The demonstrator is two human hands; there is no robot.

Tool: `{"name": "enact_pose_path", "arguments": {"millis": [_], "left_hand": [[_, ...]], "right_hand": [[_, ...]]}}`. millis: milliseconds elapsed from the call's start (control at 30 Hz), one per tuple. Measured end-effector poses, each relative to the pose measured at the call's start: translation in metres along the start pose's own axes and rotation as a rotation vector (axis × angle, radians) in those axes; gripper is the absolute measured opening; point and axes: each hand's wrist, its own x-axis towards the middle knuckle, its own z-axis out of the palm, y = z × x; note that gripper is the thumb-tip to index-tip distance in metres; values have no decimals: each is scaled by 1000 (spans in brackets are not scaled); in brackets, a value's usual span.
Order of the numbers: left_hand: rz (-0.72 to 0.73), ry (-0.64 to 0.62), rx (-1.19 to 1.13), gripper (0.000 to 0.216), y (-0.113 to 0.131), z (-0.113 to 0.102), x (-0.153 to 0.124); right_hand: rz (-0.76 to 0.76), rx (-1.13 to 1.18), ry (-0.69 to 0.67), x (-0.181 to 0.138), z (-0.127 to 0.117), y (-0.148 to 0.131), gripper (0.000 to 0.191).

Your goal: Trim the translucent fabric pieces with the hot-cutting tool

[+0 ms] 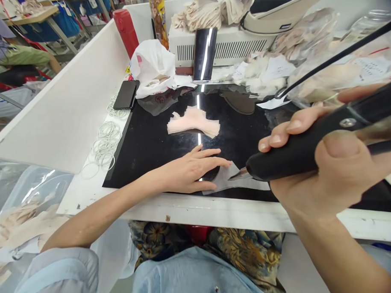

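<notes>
My left hand (191, 169) lies flat with fingers stretched out, pressing down a thin grey fabric piece (235, 181) near the front edge of the glossy black work surface (150, 139). My right hand (324, 167) is wrapped round the black handle of a corded tool (311, 149). The tool's metal tip touches the grey fabric piece just right of my left fingertips. A small stack of pale pink fabric pieces (194, 121) lies farther back in the middle of the black surface.
White rubber bands (106, 141) and a black phone (126, 94) lie at the left. A white plastic bag (152, 67), a red bottle (126, 31), a white machine (227, 45) and bagged fabric (337, 69) crowd the back. A bin of fabric (21, 216) sits lower left.
</notes>
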Motion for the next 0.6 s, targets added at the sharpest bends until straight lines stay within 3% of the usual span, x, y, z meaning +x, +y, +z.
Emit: {"name": "enact_pose_path", "arguments": {"millis": [133, 433, 600], "left_hand": [[4, -2, -1, 61, -6, 4, 1], [-42, -4, -12, 69, 0, 3, 5], [-78, 5, 4, 73, -2, 3, 8]], "right_hand": [[-13, 58, 21, -1, 7, 8, 49], [-31, 48, -92, -6, 8, 10, 46], [-1, 3, 16, -5, 0, 5, 53]]}}
